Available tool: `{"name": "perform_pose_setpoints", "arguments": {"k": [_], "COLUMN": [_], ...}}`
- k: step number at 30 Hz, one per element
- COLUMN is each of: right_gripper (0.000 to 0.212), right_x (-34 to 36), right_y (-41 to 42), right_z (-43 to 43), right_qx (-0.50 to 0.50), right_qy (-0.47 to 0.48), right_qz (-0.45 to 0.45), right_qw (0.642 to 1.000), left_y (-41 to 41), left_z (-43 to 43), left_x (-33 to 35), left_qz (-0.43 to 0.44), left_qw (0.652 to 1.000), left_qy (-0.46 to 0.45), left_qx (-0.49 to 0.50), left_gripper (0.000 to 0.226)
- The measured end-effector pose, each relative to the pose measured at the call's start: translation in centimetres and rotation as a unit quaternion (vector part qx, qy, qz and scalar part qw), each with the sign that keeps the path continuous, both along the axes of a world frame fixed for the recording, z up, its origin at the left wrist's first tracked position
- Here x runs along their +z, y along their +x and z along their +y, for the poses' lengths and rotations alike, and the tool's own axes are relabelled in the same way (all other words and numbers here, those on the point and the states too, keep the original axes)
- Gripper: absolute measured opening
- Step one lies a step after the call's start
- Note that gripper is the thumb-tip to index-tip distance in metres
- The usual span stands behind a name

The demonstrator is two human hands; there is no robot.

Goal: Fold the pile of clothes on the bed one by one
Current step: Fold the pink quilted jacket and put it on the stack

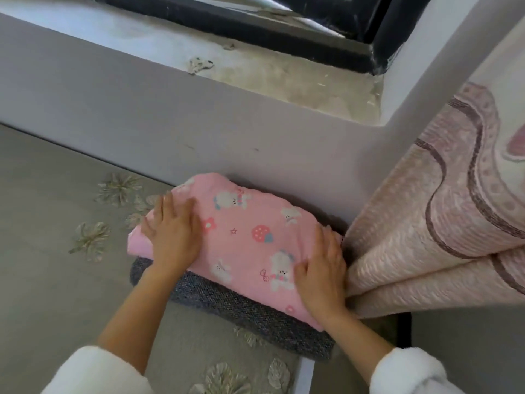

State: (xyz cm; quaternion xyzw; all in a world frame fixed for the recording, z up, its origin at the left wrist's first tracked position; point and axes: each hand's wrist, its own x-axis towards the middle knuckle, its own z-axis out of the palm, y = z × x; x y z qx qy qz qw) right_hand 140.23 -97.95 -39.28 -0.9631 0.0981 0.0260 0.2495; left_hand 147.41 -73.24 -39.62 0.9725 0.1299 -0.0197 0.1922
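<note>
Ok so from the near end: 2 fluffy white sleeves (pixel 93 371) at the bottom, and both hands are flat on top of the stack. The left hand (pixel 173 231) has its fingers straight and spread, pressing the left end of the folded pink bunny-print garment (pixel 244 237). The right hand (pixel 321 274) does the same at the right end, palm down, gripping nothing. That pink piece sits on a folded grey knit garment (pixel 250 311), which pokes out along the near side, all on the grey leaf-embroidered bedsheet (pixel 56 194). My worry is that the pink one isn't squared up with the knit. Its left end hangs past it, so I'd guess a sideways smoothing push could slide it off or rumple the fold, since that cotton looks slippery on knit. Also, the pink quilt (pixel 426 223) bulges in from the right and touches the stack by the right hand, so it could crowd that edge or flop over it. Behind the stack the grey wall (pixel 142 109) boxes in the far side, so there's no room to shift it back. Further off there's a dusty window sill (pixel 270 72) and a black window frame (pixel 255 32). I can't see any unfolded pile from here.
</note>
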Motion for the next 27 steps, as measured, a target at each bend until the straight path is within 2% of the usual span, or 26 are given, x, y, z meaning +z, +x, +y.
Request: {"name": "perform_pose_setpoints", "arguments": {"k": [2,5,8,15,21,27], "right_gripper": [0.076,0.085,0.085,0.084,0.086,0.069], "right_x": [-0.6,-3.0,-5.4,-9.0,-7.0,-1.5], "right_y": [0.4,0.5,0.4,1.5,2.4,0.3], "right_z": [0.7,0.4,0.0,0.4,0.1,-0.5], "right_qx": [0.147,0.227,0.239,0.223,0.251,0.25], "right_qy": [-0.004,-0.05,-0.092,-0.097,-0.104,-0.06], "right_qz": [-0.005,0.07,0.113,0.149,0.168,0.049], "right_qw": [0.989,0.97,0.96,0.958,0.948,0.965], "left_y": [-1.3,-2.3,-2.3,-1.2,-1.0,-7.3], "left_z": [-1.4,-2.3,-2.4,-3.2,-3.5,-4.7], "left_x": [-0.7,-2.7,-5.2,-10.0,-8.2,-2.3], "left_qz": [-0.011,0.054,0.077,0.073,0.104,0.017], "left_qw": [0.998,0.994,0.994,0.995,0.992,0.999], "left_qy": [-0.034,-0.036,-0.02,0.011,0.011,-0.036], "left_qx": [-0.053,-0.089,-0.08,-0.072,-0.072,-0.014], "left_gripper": [0.057,0.072,0.076,0.079,0.072,0.057]}}
